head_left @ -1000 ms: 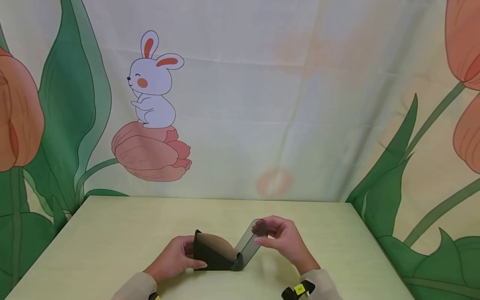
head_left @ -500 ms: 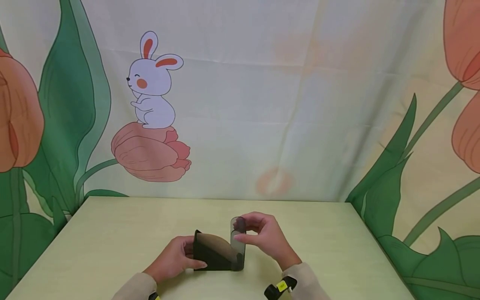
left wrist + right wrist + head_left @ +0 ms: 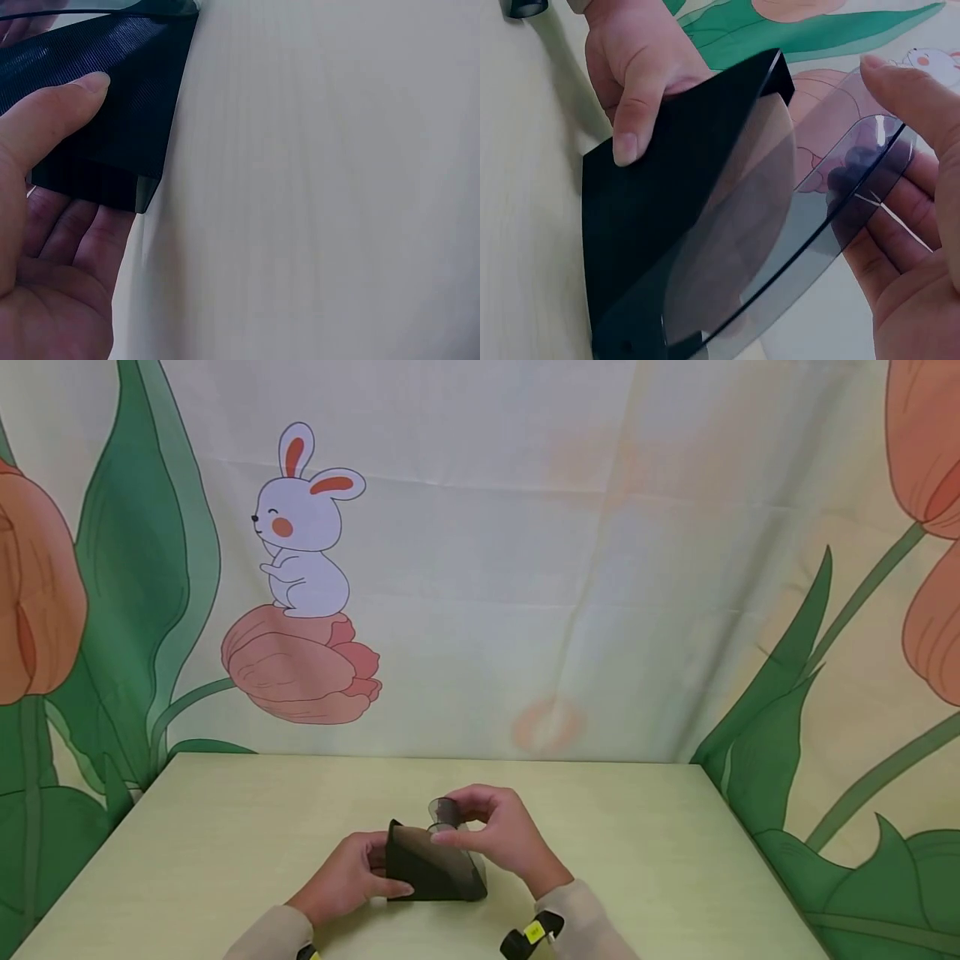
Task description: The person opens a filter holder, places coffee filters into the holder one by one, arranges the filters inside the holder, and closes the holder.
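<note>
A black wedge-shaped box (image 3: 431, 875) stands on the table, with a hinged smoky see-through lid (image 3: 810, 259) at its right end. Inside it, a tan sheet with a rounded edge (image 3: 761, 169), like a coffee filter, rises above the slanted black side. My left hand (image 3: 348, 875) grips the box's left end, thumb on the near face and fingers behind. The right hand (image 3: 502, 828) pinches the lid near its free end, thumb on the near side. The lid leans left over the tan sheet, and a gap between them shows in the right wrist view.
The pale wood-grain table (image 3: 660, 843) reaches back to a printed cloth backdrop (image 3: 465, 568) with a rabbit and tulips. A black camera with a yellow label (image 3: 532, 933) is strapped to the right wrist.
My right hand has moved left, swinging the lid from a rightward tilt through upright to a lean over the box. The left hand and the box have stayed in place.
</note>
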A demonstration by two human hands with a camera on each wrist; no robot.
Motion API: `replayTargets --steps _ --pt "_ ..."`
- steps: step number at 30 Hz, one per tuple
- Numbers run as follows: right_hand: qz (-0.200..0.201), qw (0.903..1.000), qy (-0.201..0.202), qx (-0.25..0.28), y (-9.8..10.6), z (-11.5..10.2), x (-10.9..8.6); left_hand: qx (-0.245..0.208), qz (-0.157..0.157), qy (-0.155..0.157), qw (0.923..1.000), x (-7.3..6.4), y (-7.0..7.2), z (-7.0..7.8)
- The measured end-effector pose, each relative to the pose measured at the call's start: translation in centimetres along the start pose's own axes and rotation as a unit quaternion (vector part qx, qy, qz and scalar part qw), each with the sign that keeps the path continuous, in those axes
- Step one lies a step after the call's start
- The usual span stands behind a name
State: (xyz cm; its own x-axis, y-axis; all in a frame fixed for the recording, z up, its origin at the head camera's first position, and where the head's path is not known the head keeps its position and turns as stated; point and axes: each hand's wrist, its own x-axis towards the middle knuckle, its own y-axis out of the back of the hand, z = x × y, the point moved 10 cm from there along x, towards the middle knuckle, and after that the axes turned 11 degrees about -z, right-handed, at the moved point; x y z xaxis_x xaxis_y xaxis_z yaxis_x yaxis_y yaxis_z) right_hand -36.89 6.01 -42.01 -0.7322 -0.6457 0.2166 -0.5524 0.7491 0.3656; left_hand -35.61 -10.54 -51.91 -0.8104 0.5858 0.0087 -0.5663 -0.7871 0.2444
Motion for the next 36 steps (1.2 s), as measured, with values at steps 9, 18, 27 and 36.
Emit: replayTargets --steps 9,18,27,36 --pt "-0.007 0.9991 -0.009 -0.042 -1.4 -0.4 1.0 0.003 -0.006 -0.014 0.9999 0.1 -0.1 0.1" --pt "-0.009 0.9985 -0.030 -0.045 -2.8 0.0 1.6 0.008 -0.006 -0.016 0.9998 0.3 -0.1 0.2" --pt "-0.008 0.9976 -0.019 -0.066 -3.9 0.2 2.2 0.016 -0.003 -0.005 0.9999 0.4 0.1 -0.2" --pt "-0.006 0.9989 -0.022 -0.041 -4.6 0.6 2.4 0.025 0.000 -0.003 0.9997 0.2 0.1 0.0"
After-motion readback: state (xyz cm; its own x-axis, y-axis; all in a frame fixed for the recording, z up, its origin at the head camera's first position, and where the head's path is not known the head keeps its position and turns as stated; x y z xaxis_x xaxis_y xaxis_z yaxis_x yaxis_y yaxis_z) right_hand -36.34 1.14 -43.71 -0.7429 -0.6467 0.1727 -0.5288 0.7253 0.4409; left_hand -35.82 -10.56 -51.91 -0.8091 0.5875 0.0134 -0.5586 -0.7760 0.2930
